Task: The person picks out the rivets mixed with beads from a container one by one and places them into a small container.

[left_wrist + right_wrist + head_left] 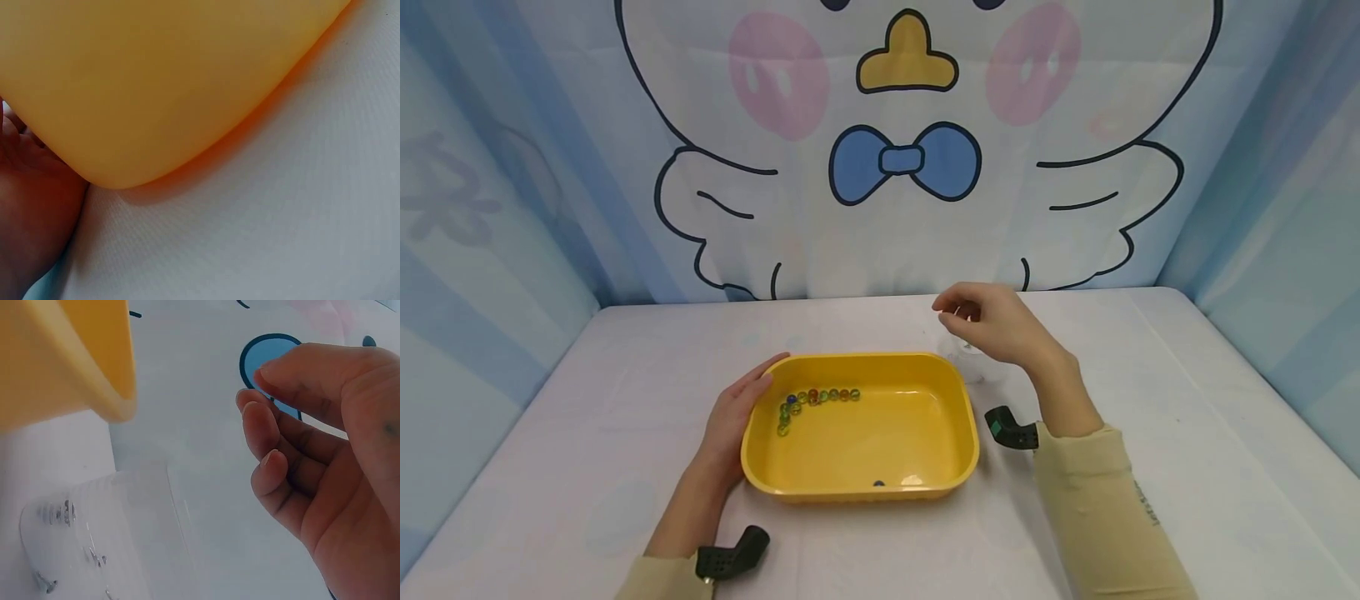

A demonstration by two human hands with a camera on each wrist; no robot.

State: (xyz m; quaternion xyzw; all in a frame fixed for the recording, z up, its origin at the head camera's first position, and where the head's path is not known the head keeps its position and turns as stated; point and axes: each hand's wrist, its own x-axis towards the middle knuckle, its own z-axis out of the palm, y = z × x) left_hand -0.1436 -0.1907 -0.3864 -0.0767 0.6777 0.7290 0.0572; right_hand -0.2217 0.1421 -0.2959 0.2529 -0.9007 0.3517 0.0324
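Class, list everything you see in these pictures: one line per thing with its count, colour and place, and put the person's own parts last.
tray: one, yellow, middle of the table.
marbles: about a dozen, mixed colours, in an L-shaped row in the tray's far left corner; one dark one alone by the near wall.
cup: one, clear, on the table beyond the tray's right far corner, under the right hand.
table: one, white cover.
backdrop: one, white cartoon bird with blue bow tie, blue panels at the sides.
wrist cameras: two, black, one on each wrist.
left hand: one, rests against the tray's left wall.
right hand: one, above the cup, fingers curled, nothing seen in them.
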